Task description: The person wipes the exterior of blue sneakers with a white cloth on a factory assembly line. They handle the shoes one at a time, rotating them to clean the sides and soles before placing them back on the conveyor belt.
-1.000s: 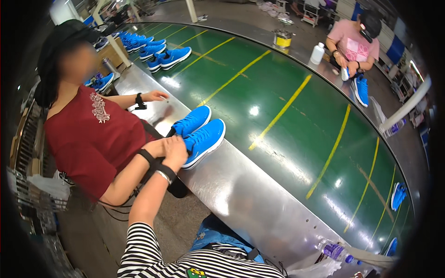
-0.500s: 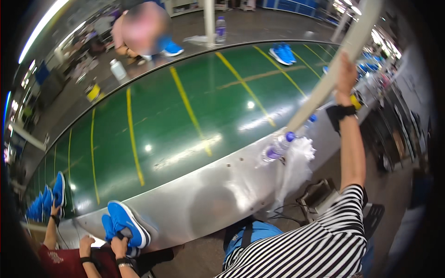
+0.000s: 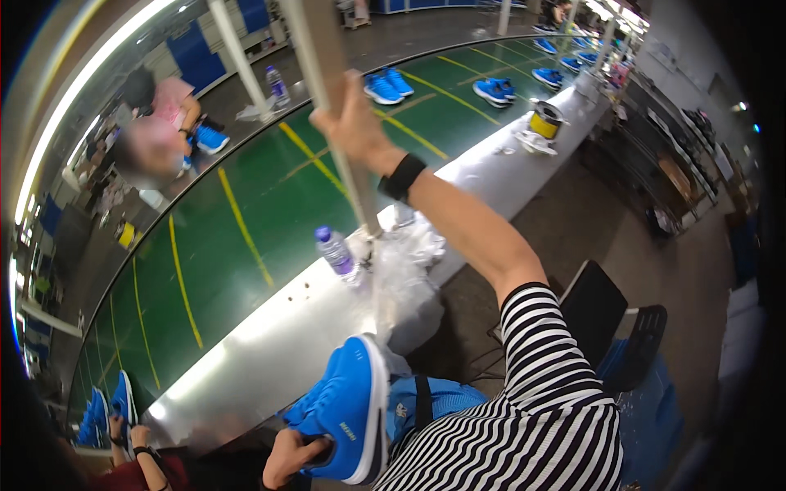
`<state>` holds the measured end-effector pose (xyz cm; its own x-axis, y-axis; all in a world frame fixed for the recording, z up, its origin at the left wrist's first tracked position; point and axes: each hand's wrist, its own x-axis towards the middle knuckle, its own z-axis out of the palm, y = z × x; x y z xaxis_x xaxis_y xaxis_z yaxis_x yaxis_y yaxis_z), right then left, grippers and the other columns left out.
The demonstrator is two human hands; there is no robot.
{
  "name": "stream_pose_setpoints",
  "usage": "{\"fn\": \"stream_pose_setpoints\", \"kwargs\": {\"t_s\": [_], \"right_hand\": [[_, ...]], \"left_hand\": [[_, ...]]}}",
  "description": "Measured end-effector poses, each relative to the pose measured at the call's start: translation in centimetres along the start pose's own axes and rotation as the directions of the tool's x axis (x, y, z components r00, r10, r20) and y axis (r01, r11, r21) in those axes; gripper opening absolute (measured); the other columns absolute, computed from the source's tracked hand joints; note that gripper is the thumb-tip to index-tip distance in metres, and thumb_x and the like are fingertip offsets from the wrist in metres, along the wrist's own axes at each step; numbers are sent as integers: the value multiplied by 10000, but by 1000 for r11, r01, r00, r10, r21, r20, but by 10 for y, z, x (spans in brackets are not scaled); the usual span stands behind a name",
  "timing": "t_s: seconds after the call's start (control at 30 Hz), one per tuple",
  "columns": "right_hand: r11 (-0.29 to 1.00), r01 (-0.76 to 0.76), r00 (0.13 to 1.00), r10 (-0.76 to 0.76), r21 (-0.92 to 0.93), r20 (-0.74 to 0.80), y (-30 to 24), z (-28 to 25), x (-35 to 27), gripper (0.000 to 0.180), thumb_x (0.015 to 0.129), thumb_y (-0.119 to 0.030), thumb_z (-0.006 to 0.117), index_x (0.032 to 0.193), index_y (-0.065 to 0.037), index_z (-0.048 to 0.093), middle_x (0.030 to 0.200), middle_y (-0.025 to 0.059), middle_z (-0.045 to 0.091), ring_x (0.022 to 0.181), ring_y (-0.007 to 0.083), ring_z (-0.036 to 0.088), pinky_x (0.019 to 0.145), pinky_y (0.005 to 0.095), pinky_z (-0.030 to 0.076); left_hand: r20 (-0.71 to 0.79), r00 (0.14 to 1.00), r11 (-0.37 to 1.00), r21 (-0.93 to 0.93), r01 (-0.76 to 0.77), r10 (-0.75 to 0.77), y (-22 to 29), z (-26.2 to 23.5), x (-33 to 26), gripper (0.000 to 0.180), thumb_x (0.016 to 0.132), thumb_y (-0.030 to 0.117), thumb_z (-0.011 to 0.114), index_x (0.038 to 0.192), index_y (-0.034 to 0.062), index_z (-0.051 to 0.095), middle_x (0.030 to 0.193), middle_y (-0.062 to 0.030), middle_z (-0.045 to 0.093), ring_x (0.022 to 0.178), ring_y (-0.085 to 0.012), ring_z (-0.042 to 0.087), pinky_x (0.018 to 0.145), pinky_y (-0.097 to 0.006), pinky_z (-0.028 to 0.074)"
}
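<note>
At the bottom centre my left hand (image 3: 288,460) grips blue sneakers (image 3: 348,413) with white soles by the heel opening, toes upward. They look like a pair, partly overlapping. They are close in front of my striped shirt (image 3: 491,442), to the right of a metal ledge (image 3: 254,348). My right hand (image 3: 354,131), with a black wristband, is raised and wrapped round a pale upright post (image 3: 315,49), slightly blurred. Under it, a clear bottle (image 3: 334,250) with a purple cap and crumpled clear plastic (image 3: 409,282) are at the post's foot.
A green conveyor belt (image 3: 205,270) with yellow lines carries several blue sneakers (image 3: 389,86). A co-worker in dark red (image 3: 143,466) handles shoes at lower left; another in pink (image 3: 170,102) is across the belt. A yellow-banded can (image 3: 544,123) stands on the ledge; a black chair (image 3: 589,307) is at right.
The view has turned right, so the post appears further left. My left hand has brought the sneakers right, from over the ledge toward my body. My right hand stays on the post.
</note>
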<state>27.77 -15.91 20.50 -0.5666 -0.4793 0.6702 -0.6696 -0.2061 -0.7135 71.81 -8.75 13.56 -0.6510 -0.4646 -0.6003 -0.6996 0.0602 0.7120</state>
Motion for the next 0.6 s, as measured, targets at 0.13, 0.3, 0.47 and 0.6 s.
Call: {"fn": "stream_pose_setpoints", "kwargs": {"t_s": [0.13, 0.3, 0.47, 0.6], "right_hand": [[996, -69, 865, 29, 61, 502, 2, -67, -70, 475, 706, -243, 661, 1079, 3, 503, 1124, 176, 503, 1058, 269, 487, 874, 340, 391], [991, 81, 969, -53, -104, 242, -12, -204, -152, 296, 724, -62, 610, 1016, -32, 571, 971, 128, 564, 879, 264, 539, 788, 326, 423], [856, -480, 876, 478, -193, -62, 23, -324, -216, 259, 735, -126, 638, 968, -28, 581, 831, 80, 547, 811, 148, 537, 709, 262, 433], [791, -600, 753, 608, -118, 251, 83, -323, -204, 731, 687, -268, 708, 1275, -38, 340, 1203, 173, 389, 1115, 276, 413, 895, 379, 384]], "left_hand": [[135, 964, 951, 177, -253, 231, 58, 56, 60, 281, 699, 246, 639, 879, 31, 624, 705, -123, 618, 638, -217, 597, 641, -300, 453], [154, 899, 830, 346, -437, 409, 126, 120, 129, 282, 717, 300, 607, 875, 67, 624, 639, -166, 579, 576, -295, 577, 545, -351, 435], [135, 863, 751, 439, -493, 487, 204, 184, 206, 261, 718, 278, 589, 811, 34, 601, 624, -191, 558, 590, -353, 557, 530, -415, 422], [-12, 839, 712, 536, -454, 544, 255, 232, 287, 252, 707, 253, 592, 792, 16, 585, 687, -185, 570, 649, -360, 557, 585, -433, 432]]}}
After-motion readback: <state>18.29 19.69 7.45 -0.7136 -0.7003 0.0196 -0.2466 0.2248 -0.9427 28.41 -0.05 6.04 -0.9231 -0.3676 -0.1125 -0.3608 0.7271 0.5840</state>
